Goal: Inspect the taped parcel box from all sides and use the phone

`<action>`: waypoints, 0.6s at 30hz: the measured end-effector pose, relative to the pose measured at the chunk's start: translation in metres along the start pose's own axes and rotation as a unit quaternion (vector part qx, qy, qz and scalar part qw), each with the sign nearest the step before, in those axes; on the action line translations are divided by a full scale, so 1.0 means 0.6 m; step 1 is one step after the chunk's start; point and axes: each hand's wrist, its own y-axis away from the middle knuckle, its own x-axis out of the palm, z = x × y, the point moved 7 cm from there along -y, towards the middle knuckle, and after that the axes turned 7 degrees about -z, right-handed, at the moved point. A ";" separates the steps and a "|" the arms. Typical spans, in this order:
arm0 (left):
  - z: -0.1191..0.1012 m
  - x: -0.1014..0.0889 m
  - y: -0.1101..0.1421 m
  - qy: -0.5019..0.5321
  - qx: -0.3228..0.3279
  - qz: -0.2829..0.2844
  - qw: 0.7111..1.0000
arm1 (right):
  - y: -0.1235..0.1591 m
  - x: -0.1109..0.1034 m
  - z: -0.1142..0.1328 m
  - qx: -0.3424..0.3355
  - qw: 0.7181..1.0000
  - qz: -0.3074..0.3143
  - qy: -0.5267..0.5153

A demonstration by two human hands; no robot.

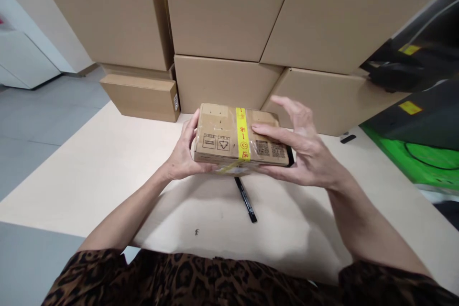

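A pale, smooth worktop (107,158) spreads before you, its near edge at your patterned dark-and-brown top (201,277), its surface running from your left forearm out to the slanting left edge. Large brown cardboard boxes (222,14) stand stacked along the far edge, well apart from your hands. Past the right edge lies a bright green surface (419,148). A low, closed brown cardboard box (143,98), a printed code on its right end, sits near the far left corner, in front of the stack.

Over the worktop's middle, you hold a small brown cardboard carton (222,129) banded with yellow, red-lettered tape; whether its underside touches the surface cannot be told. Your left hand (184,153) is clamped on the left end, thumb along the near side. Your right hand (308,153) grips the right end more loosely, thumb low, one finger on top beside the tape, another raised.

A slim black marker (246,201) slants between carton and near edge. A small black object (347,139) lies near the far right corner.
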 end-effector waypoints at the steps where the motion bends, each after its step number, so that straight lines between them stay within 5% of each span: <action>1: -0.006 0.001 -0.001 -0.002 0.008 -0.001 1.000 | -0.007 -0.002 0.005 -0.011 0.999 0.028 0.020; 13: -0.010 0.020 0.005 -0.016 0.038 -0.003 0.999 | -0.063 0.005 0.026 -0.044 0.984 0.155 0.069; 18: -0.016 0.020 0.008 -0.013 0.024 0.010 1.000 | -0.071 0.030 0.030 -0.034 0.973 0.227 -0.010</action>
